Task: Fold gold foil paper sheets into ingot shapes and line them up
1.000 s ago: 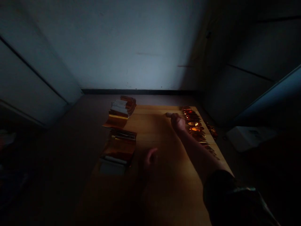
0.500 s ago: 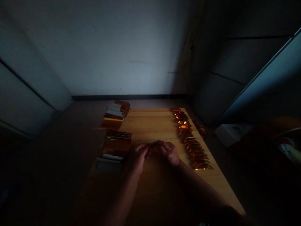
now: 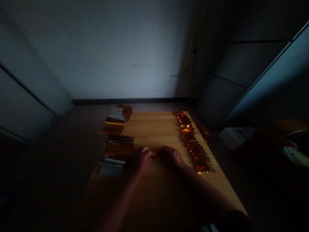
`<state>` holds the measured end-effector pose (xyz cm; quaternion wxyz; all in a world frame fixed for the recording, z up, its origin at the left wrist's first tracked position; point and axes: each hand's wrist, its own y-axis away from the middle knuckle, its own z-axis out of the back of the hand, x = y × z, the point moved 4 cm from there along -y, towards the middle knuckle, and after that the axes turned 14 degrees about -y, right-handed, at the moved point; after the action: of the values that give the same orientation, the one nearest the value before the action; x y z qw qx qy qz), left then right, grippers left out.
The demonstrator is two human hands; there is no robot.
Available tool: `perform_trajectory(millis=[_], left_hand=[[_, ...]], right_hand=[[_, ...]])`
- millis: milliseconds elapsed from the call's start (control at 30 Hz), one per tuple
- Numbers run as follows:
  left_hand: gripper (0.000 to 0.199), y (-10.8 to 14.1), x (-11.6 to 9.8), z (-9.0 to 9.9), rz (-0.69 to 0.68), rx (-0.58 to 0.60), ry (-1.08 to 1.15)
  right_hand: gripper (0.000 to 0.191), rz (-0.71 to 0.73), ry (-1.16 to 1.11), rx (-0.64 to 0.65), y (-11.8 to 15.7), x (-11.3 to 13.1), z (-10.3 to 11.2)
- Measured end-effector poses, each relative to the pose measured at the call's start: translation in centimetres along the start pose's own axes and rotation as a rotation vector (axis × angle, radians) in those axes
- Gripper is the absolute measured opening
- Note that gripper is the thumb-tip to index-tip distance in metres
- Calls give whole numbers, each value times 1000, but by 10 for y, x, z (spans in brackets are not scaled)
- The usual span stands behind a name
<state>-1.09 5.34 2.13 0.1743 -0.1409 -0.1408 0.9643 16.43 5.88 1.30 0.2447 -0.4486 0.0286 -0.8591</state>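
My left hand (image 3: 144,158) is closed in a pinch over the middle of the wooden table (image 3: 154,125). Close by on its right, my right hand (image 3: 173,156) has its fingers curled inward. Between the fingertips shows a small dark coppery piece of foil paper (image 3: 155,155), gripped from both sides; its shape is mostly hidden in shadow. Left of my left hand lie sheets of gold foil paper (image 3: 119,149) with pale backs. Along the table's right side runs a row of folded shiny gold foil pieces (image 3: 193,141), standing packed together.
Another stack of foil sheets (image 3: 117,116) lies at the far left corner of the table. More shiny foil (image 3: 203,133) sits beyond the right edge. A white box (image 3: 235,138) stands on the right, and a pale wall (image 3: 135,58) rises behind the table.
My fingers have closed in further around the foil paper, and less of it shows than before. My right hand has turned slightly downward. The stacks and the row have stayed put.
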Motion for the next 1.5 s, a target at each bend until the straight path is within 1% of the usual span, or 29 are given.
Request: perform_trajectory(millis=[67,133,233,300,400,500,567,667,767,867,933,1000,1067,1133,1200,1300,1367,1433,1500], left_hand=[[20,2,-1,2,-51,23,-29],[22,3,-2,3,-83,50,-43],[25,3,-2,3,-104,84,-40],[26,4,-3,4,-113,101,-47],[25,5,-4,7,-115,124,-59],[18,7,-6,12,-99,139,-52],[15,8,-6,13,-77,150,-56],[22,7,-6,9,-22,169,-94],[21,5,-7,0,85,169,-144],[17,5,-7,-7,196,155,-172],[15,6,-7,-9,230,141,-171],[17,6,-10,-8,213,139,-167],[21,7,-14,-6,167,156,-187],[25,7,-17,-3,120,163,-221],[28,8,-19,-2,67,156,-235],[30,12,-19,1,-52,139,-175],[33,16,-17,4,-113,151,-144],[35,22,-14,7,-129,172,-159],[37,26,-13,10,-112,183,-184]], right_hand=[[27,-111,-42,-34,-3,-4,1],[32,-158,-33,-35,-7,-3,3],[22,-186,66,38,-12,4,5],[23,-232,166,84,-15,9,6],[20,-340,257,99,-17,14,8],[14,-400,262,100,-17,18,9],[14,-398,270,119,-18,21,10],[17,-389,319,169,-22,23,8],[20,-374,412,226,-27,23,3],[22,-330,479,273,-30,26,-5],[22,-324,479,286,-30,30,-9],[23,-358,466,261,-29,34,-10],[26,-402,460,226,-30,39,-9],[29,-440,459,219,-32,41,-8],[30,-467,445,246,-37,40,-6],[30,-511,417,287,-45,36,-5],[29,-550,408,295,-51,33,-7],[29,-587,403,294,-54,31,-9],[29,-604,404,288,-56,31,-12]])
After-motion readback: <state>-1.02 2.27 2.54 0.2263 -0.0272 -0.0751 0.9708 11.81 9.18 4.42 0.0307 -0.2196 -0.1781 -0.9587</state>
